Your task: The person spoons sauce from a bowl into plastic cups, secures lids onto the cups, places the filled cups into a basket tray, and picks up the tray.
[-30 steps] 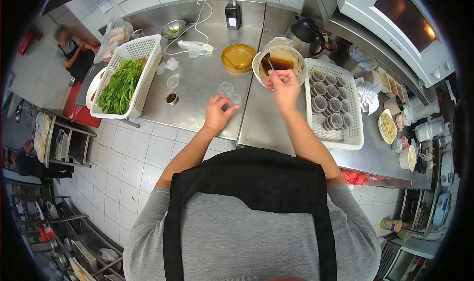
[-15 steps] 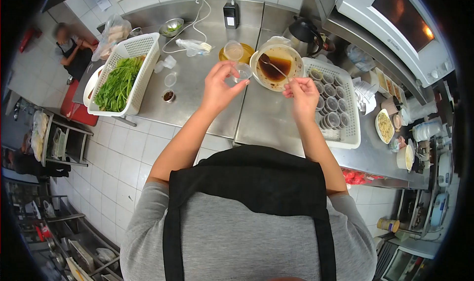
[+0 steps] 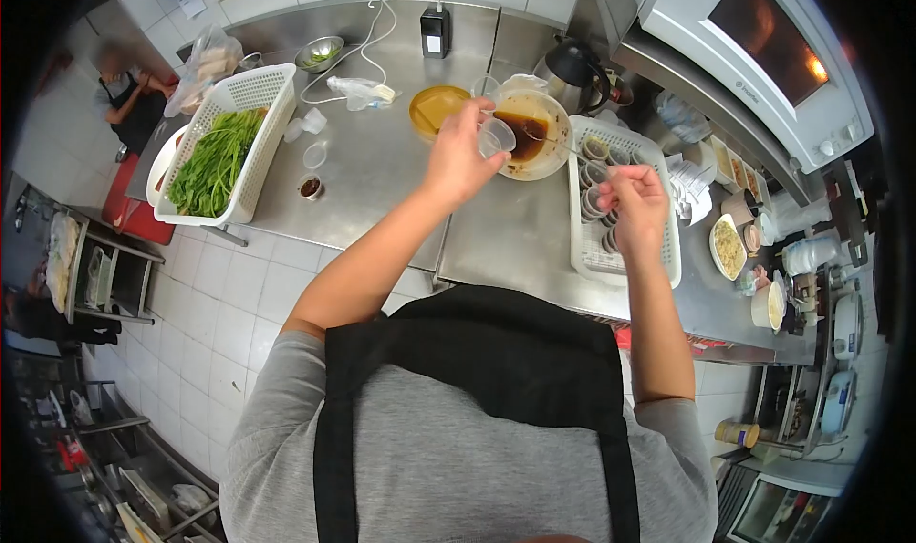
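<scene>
My left hand point(image 3: 465, 156) is closed around a small clear plastic cup point(image 3: 496, 137), its fingers on the rim and side. A round clear lid point(image 3: 485, 89) shows just beyond the fingers. Below and right of the cup sits a white bowl point(image 3: 556, 152) with dark brown sauce point(image 3: 528, 135). A spoon point(image 3: 553, 143) lies across the bowl, its handle pointing at my right hand point(image 3: 634, 199). That hand is raised over the white crate point(image 3: 671, 247) with pinched fingers at the handle's end; the exact grip is partly hidden. Several small lidded cups point(image 3: 593, 173) fill the crate.
A yellow-brown round lid or dish point(image 3: 437, 111) lies by the bowl. At left are a basket point(image 3: 274, 114) of greens point(image 3: 215, 161) and a small sauce cup point(image 3: 311, 188). A black jug point(image 3: 572, 71) and microwave point(image 3: 763, 56) stand at right. Another person point(image 3: 129, 94) is at far left.
My left hand and the cup have moved right, to the edge of the sauce bowl. My right hand has shifted right, away from the bowl and over the crate. The camera view has turned slightly.
</scene>
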`<state>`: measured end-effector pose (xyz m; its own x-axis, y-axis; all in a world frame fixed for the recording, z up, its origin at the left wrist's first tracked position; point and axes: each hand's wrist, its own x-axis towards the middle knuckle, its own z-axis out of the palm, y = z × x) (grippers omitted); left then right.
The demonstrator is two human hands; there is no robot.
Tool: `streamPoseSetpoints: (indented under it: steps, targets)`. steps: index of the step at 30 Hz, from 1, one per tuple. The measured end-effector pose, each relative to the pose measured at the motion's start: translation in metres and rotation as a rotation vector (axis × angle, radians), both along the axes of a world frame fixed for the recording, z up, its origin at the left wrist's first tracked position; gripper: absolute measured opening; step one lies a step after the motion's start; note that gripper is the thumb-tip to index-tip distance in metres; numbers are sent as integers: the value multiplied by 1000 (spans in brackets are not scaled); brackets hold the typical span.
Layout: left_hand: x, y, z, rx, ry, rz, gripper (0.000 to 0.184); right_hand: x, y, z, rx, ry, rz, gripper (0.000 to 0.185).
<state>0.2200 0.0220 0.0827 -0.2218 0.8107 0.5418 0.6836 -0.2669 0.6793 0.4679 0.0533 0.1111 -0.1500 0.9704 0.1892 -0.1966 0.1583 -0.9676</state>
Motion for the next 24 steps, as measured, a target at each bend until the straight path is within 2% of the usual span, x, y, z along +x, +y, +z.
streamPoseSetpoints:
  steps: [7,13,16,20,24]
  targets:
    - [11,5,4,-24,-40,8,73,12,-4,61,66,-126,110,10]
    - [14,-1,9,-69,-165,-7,77,-13,-6,92,103,-467,215,7]
    - [9,0,0,-97,-301,-27,75,-26,-16,100,656,-869,170,9]
    - [5,-2,-8,-104,-375,-42,75,-30,-18,102,1343,-1040,172,15]
    - [0,-4,-10,-103,-388,-33,76,-30,-25,105,1488,-1051,169,20]
